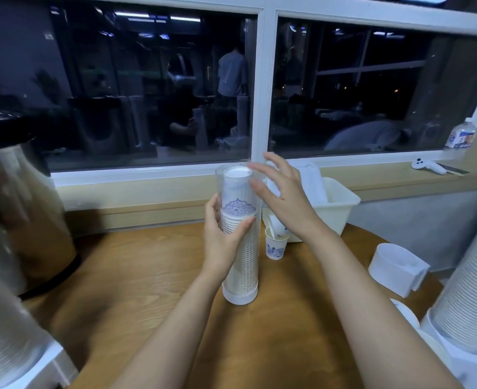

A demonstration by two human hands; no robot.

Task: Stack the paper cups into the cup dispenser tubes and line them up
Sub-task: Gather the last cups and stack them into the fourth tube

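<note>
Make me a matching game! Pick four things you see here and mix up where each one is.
Things
1. clear dispenser tube
2. small paper cup
3. water bottle
4. metal urn

Places
A. by the window, far right
B. at the far left of the table
C. held by the left hand
D. standing on the table, just right of the tube

Pairs: 1-C, 2-D, 3-A, 4-B
</note>
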